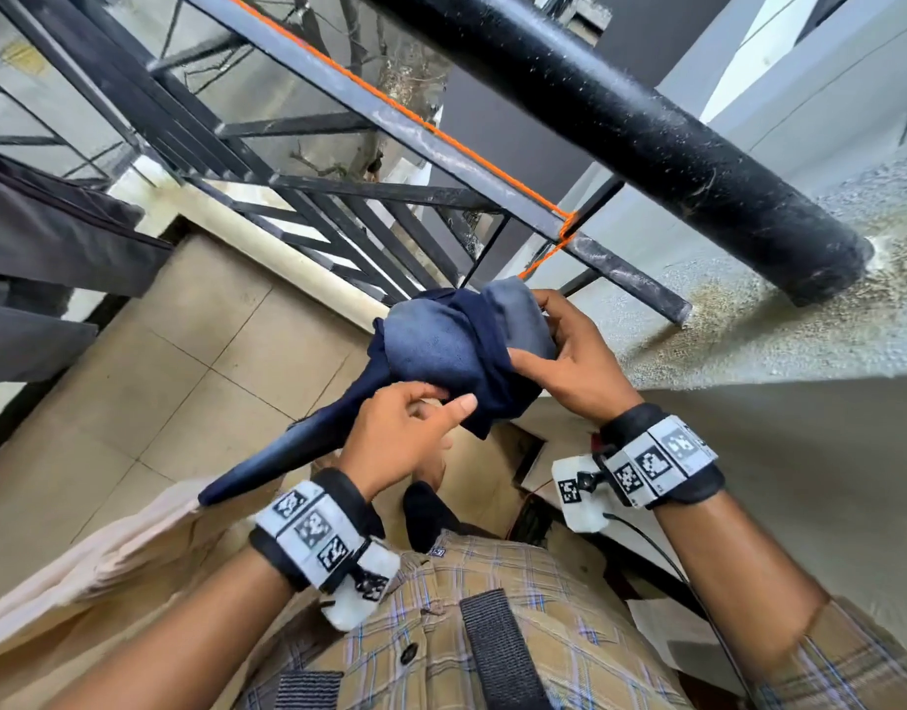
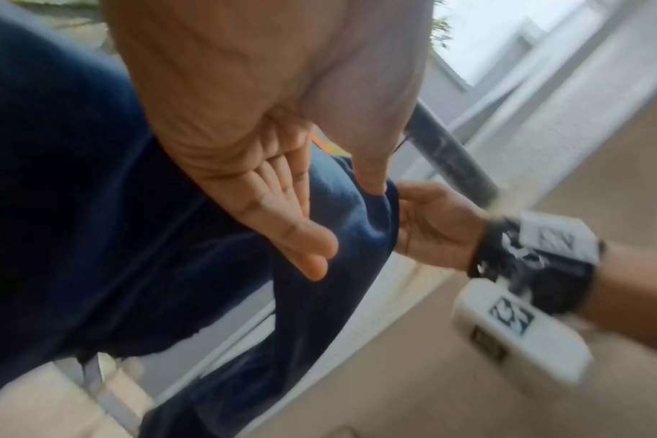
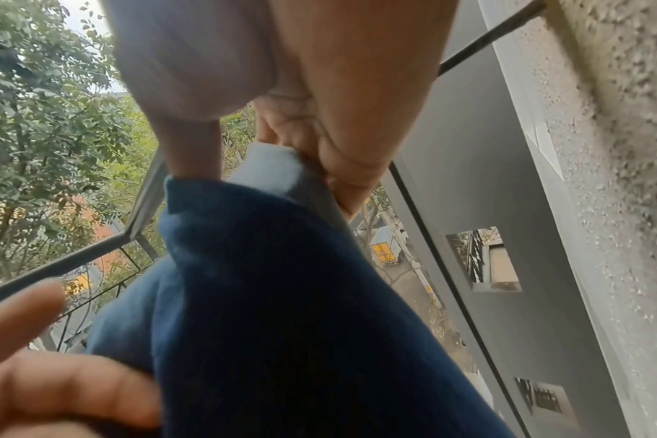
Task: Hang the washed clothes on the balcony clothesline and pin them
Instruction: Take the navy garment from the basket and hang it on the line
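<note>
A bunched navy blue garment (image 1: 441, 340) (image 2: 94, 207) (image 3: 282, 296) is held in front of me, just below the railing. One twisted end of it hangs down to the left. My left hand (image 1: 441, 402) (image 2: 342, 225) pinches a lower fold between thumb and fingers. My right hand (image 1: 536, 330) (image 3: 267, 160) grips the garment's upper right edge, fingers curled over a paler hem. The orange clothesline (image 1: 441, 135) runs along the railing bar and is knotted to it just above my right hand. No clothespins are in view.
A thick black handrail (image 1: 620, 120) crosses overhead and ends in a rough plastered wall ledge (image 1: 748, 325) at the right. Grey railing bars (image 1: 338, 197) stand behind the garment. Dark clothes (image 1: 56, 248) hang at the left. A beige cloth (image 1: 82, 556) hangs at the lower left over the tiled floor.
</note>
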`<state>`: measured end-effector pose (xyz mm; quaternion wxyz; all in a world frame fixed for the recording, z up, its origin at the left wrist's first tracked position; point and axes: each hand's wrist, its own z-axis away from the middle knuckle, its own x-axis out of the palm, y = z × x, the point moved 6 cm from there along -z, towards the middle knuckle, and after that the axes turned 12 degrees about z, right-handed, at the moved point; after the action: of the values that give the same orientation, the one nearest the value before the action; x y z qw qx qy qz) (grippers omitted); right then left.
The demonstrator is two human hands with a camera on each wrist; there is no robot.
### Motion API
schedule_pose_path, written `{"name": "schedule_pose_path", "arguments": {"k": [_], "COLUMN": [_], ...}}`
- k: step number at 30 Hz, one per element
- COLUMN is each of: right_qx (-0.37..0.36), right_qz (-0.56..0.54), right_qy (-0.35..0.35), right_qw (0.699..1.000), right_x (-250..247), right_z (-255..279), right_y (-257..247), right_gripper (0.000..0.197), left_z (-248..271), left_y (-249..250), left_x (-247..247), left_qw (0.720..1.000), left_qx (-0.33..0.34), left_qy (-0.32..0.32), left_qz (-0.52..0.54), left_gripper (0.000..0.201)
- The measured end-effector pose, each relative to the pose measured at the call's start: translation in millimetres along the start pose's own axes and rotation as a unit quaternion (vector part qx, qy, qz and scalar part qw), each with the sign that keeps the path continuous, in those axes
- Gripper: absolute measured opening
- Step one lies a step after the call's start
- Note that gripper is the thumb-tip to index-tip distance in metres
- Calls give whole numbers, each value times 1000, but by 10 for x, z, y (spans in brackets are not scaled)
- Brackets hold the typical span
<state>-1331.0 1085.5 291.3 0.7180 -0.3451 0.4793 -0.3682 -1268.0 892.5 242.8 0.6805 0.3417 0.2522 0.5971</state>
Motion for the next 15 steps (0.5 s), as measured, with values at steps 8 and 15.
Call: {"name": "schedule_pose_path", "arguments": {"k": [8, 15], "right_qx": [9, -30], "right_qz": [60, 115], "right_qy": [22, 104], "right_qw": [998, 987], "right_x": [-22, -360], "right_z": [-7, -157], "right_y": [23, -93], "right_gripper": [50, 24], "left_z": [-107, 307], "left_y": [61, 164], "left_x": [4, -470], "left_qw": [997, 991], "left_qx": [60, 105], "left_qy": [51, 81], "left_qz": [-3, 20], "left_gripper": [35, 22]}}
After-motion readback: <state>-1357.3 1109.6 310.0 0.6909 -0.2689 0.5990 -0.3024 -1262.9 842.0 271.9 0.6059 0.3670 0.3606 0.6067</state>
